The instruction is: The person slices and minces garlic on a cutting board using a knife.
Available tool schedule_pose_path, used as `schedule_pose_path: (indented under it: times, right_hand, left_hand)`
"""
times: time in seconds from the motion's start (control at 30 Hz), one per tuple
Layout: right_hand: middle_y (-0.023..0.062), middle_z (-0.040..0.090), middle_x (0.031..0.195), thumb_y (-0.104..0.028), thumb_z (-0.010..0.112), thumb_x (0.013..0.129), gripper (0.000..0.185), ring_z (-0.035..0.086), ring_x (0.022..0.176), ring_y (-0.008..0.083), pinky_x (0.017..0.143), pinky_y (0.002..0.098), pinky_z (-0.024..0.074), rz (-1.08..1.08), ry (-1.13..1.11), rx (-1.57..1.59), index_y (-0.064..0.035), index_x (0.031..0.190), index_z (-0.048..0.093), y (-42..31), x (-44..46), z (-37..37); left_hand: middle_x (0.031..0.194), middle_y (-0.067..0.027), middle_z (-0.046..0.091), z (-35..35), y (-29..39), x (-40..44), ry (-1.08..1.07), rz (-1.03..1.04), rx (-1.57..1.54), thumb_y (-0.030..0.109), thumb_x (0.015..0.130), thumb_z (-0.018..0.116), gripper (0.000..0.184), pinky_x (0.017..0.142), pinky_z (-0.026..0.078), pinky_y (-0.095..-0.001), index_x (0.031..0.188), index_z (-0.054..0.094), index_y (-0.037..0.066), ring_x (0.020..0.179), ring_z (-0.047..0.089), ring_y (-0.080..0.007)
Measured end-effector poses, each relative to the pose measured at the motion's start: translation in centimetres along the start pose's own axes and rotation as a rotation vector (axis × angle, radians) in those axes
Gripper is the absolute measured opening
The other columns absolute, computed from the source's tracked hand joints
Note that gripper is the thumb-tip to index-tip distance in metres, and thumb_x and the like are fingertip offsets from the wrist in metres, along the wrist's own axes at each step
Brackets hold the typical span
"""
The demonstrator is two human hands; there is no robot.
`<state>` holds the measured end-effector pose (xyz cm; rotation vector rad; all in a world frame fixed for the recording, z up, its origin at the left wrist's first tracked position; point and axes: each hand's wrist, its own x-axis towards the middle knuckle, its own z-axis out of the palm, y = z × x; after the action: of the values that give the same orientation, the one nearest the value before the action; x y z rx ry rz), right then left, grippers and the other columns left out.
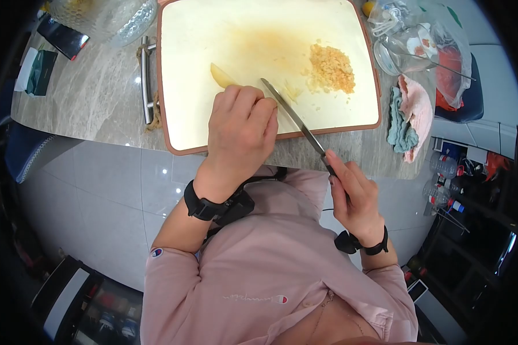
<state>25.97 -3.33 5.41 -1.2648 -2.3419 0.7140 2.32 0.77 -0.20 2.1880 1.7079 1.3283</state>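
Note:
My left hand presses down on the cutting board, fingers curled over a pale yellow vegetable piece. One end of that piece sticks out to the left past my fingertips; I cannot make out its exact kind. In my right hand is the handle of a knife, its blade slanting up and left across the board's near edge. The blade's tip lies close beside my left fingers. Just right of the blade are thin pale yellow slices, and farther right a pile of minced bits.
Pink and teal cloths lie right of the board. Behind them are a glass jar and a plastic bag. A metal handle runs along the left side, with a clear glass bowl at the back left.

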Motion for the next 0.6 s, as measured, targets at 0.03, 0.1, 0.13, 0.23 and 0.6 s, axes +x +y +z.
schedule_pose_path:
  times: [0.03, 0.1, 0.13, 0.23, 0.6]
  right_hand:
    - [0.0106, 0.057, 0.081, 0.007, 0.062, 0.084, 0.054, 0.057, 0.059, 0.0275, 0.052, 0.0369, 0.0473, -0.002, 0.001, 0.008, -0.0036, 0.137, 0.058, 0.12, 0.16, 0.06]
    - [0.0106, 0.057, 0.081, 0.007, 0.062, 0.084, 0.054, 0.057, 0.059, 0.0273, 0.052, 0.0367, 0.0472, -0.010, 0.006, 0.022, -0.0038, 0.137, 0.059, 0.41, 0.51, 0.26]
    - [0.0104, 0.057, 0.081, 0.007, 0.062, 0.084, 0.054, 0.057, 0.059, 0.0271, 0.052, 0.0365, 0.0472, -0.013, 0.017, 0.025, -0.0039, 0.137, 0.059, 0.45, 0.50, 0.27]
    - [0.0100, 0.057, 0.081, 0.007, 0.061, 0.084, 0.054, 0.056, 0.059, 0.0266, 0.052, 0.0361, 0.0471, -0.021, 0.045, 0.037, -0.0043, 0.137, 0.059, 0.40, 0.33, 0.15]
    - [0.0095, 0.054, 0.079, 0.008, 0.061, 0.084, 0.055, 0.056, 0.059, 0.0265, 0.052, 0.0363, 0.0465, -0.006, 0.017, 0.020, -0.0047, 0.137, 0.059, 0.28, 0.37, 0.36]
  left_hand:
    - [0.088, -0.0070, 0.056, 0.01, 0.01, 0.03, -0.002, 0.000, 0.002, -0.002, 0.073, 0.072, 0.019, 0.075, 0.045, -0.0391, 0.088, 0.064, 0.005, 0.085, 0.055, -0.0275]
    - [0.088, -0.0074, 0.059, -0.13, 0.04, 0.19, 0.002, 0.003, 0.002, -0.004, 0.072, 0.073, 0.019, 0.072, 0.046, -0.0382, 0.087, 0.065, 0.005, 0.083, 0.056, -0.0280]
    - [0.088, -0.0077, 0.060, -0.29, 0.02, 0.25, 0.006, 0.004, 0.006, -0.004, 0.072, 0.073, 0.020, 0.070, 0.047, -0.0377, 0.087, 0.065, 0.005, 0.082, 0.057, -0.0282]
    - [0.088, -0.0081, 0.060, -0.27, 0.03, 0.00, 0.031, -0.011, 0.006, -0.004, 0.072, 0.073, 0.020, 0.071, 0.047, -0.0380, 0.087, 0.065, 0.006, 0.082, 0.057, -0.0287]
    - [0.088, -0.0078, 0.057, -0.30, 0.00, 0.01, 0.006, 0.014, 0.030, -0.003, 0.072, 0.072, 0.019, 0.071, 0.045, -0.0387, 0.086, 0.063, 0.005, 0.082, 0.055, -0.0281]
